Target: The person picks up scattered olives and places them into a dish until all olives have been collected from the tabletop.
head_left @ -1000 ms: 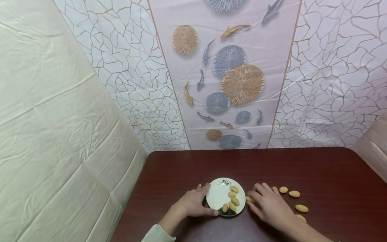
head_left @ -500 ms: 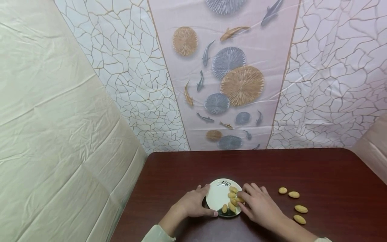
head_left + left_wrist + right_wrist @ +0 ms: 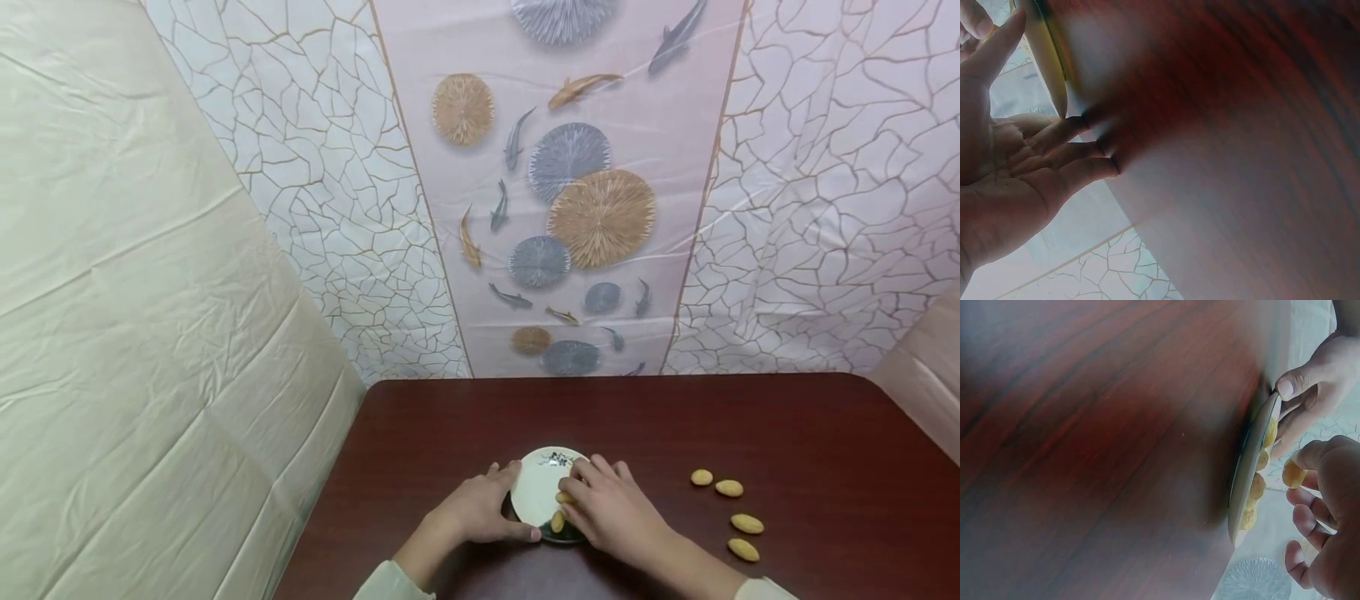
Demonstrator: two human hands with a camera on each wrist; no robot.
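A small white plate (image 3: 534, 493) with a dark patch and a floral print sits on the table. My left hand (image 3: 480, 507) holds its left side, thumb at the near rim and fingers along the far side. Over the plate's right part, my right hand (image 3: 618, 515) pinches a yellow-brown oval nut-like piece (image 3: 1293, 474) between thumb and fingertips, just above the surface. Several similar pieces (image 3: 1257, 486) lie on the plate; in the head view my right hand covers most of them, while one piece (image 3: 557, 522) shows near the dark patch.
To the right, several loose oval pieces (image 3: 747, 523) lie apart on the dark red wooden table (image 3: 825, 450). A patterned cloth (image 3: 592, 317) hangs behind the table's far edge, and a pale cloth wall (image 3: 187, 350) stands at the left.
My right hand has moved left from the table beside the plate to above it, carrying one nut-like piece. My left hand and the plate have stayed in place.
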